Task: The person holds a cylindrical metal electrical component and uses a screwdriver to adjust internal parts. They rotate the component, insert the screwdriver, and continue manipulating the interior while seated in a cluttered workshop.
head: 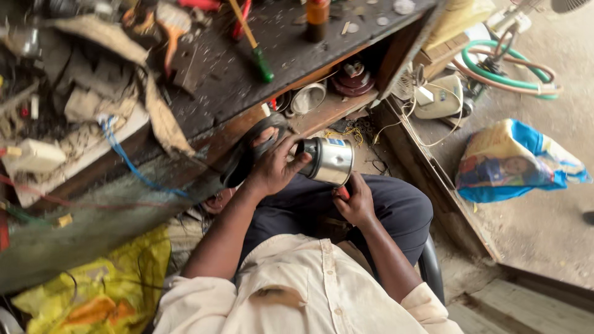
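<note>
While I sit at the counter [247, 93], the shiny steel cylindrical housing [330, 161] lies on its side over my lap, centre of the frame, just below the counter's lower shelf [334, 110]. My left hand [272, 166] is spread wide over its dark end, fingers and thumb wrapped around the rim, bracing it. My right hand [357, 203] is closed around a red-handled tool [342, 192], likely a screwdriver; its tip is hidden under the cylinder, so I cannot tell where it bears.

Judgement: hold the housing firmly against my thigh so it does not roll, keep the tool in line with whatever fastener it meets, and press squarely before turning. Slip risk is high on polished metal; left fingers should stay clear of the tool's path.

A green-handled screwdriver [262, 64] lies on the counter at upper centre.
</note>
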